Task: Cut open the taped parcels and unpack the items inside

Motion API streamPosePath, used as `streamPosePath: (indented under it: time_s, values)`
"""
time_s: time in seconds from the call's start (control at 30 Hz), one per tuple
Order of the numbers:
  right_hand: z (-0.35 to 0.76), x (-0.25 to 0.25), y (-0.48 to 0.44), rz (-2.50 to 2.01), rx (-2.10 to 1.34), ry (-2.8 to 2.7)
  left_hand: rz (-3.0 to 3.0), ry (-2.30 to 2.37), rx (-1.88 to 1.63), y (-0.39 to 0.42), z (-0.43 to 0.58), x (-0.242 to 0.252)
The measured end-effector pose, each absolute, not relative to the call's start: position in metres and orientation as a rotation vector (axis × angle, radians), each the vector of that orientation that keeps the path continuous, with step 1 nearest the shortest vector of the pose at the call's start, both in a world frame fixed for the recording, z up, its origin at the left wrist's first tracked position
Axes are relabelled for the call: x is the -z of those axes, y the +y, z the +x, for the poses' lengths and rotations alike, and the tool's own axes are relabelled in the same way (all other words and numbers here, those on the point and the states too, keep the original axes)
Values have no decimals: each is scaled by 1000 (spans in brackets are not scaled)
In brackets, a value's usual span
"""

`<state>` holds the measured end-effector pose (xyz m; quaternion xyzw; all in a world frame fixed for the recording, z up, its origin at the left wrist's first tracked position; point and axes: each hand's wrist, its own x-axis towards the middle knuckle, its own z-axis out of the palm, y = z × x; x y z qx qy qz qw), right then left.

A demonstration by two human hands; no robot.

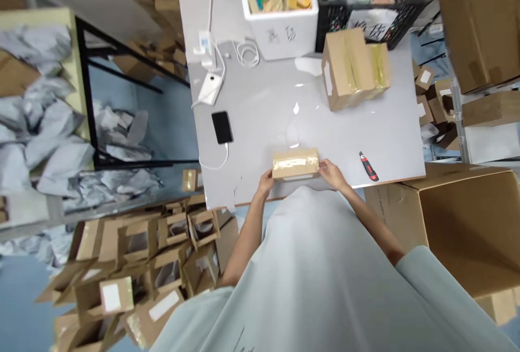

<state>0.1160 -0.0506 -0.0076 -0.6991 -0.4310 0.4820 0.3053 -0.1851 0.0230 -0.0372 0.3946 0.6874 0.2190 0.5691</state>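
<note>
Held box (pixel 295 163) between both hands, flat on the near edge of table (pixel 264 103), shiny tape across its top. Clasped its left end with left hand (pixel 266 183), fingers curled against the cardboard. Clasped its right end with right hand (pixel 331 173), fingers laid along that end. Had both hands closed on it, neither one free.

Saw knife (pixel 369 167), red and black, lying just right of the right hand, near the table edge and apart from the box. Found phone (pixel 222 126) beyond the left hand and a little to its left, screen dark, with a white lead running from it toward the table edge. Farther beyond the left hand, noted white charger (pixel 210 89) and coiled cable (pixel 247 51).

Well beyond the right hand, spotted parcel (pixel 353 67), brown and taped, standing on the table. Behind that, made out black crate (pixel 341 19); straight beyond both hands, white bin (pixel 284 32) with packets in it.

Off the table, right of the right arm, saw open carton (pixel 467 227). Below and left of the left arm, found heaped boxes (pixel 154 265) on the floor; farther left, grey bags (pixel 49 124).
</note>
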Motion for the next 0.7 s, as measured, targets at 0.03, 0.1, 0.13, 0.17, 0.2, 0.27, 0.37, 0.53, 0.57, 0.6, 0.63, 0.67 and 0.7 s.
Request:
streamPosePath:
  time_s: [0.03,0.1,0.13,0.17,0.2,0.27,0.37,0.53,0.57,0.6,0.63,0.67,0.7]
  values:
    - [112,7,-52,-1835,-1311,-1120,934,1615,-499,27,-190,29]
    - [106,6,-53,-1814,-1354,-1071,946,1644,-477,41,-199,11]
    - [104,6,-52,-1799,-1348,-1058,951,1666,-473,50,-202,3]
    - [104,6,-50,-1780,-1344,-1047,958,1692,-474,61,-204,-5]
    - [107,6,-48,-1761,-1340,-1035,967,1708,-478,73,-203,-12]
    - [122,6,-43,-1729,-1324,-1008,991,1728,-489,96,-193,-23]
    - [166,11,-31,-1730,-1259,-940,1050,1712,-498,126,-159,-33]
    - [273,20,20,-1800,-1093,-823,1161,1568,-483,169,-65,-36]
    - [296,20,36,-1814,-1046,-806,1179,1533,-485,178,-43,-36]
    - [317,20,53,-1832,-987,-787,1194,1501,-490,188,-21,-35]
    - [338,19,72,-1855,-909,-764,1206,1472,-499,198,2,-35]
    - [356,17,92,-1877,-830,-740,1216,1447,-510,209,24,-35]
    - [373,15,112,-1896,-758,-717,1222,1427,-521,220,45,-35]
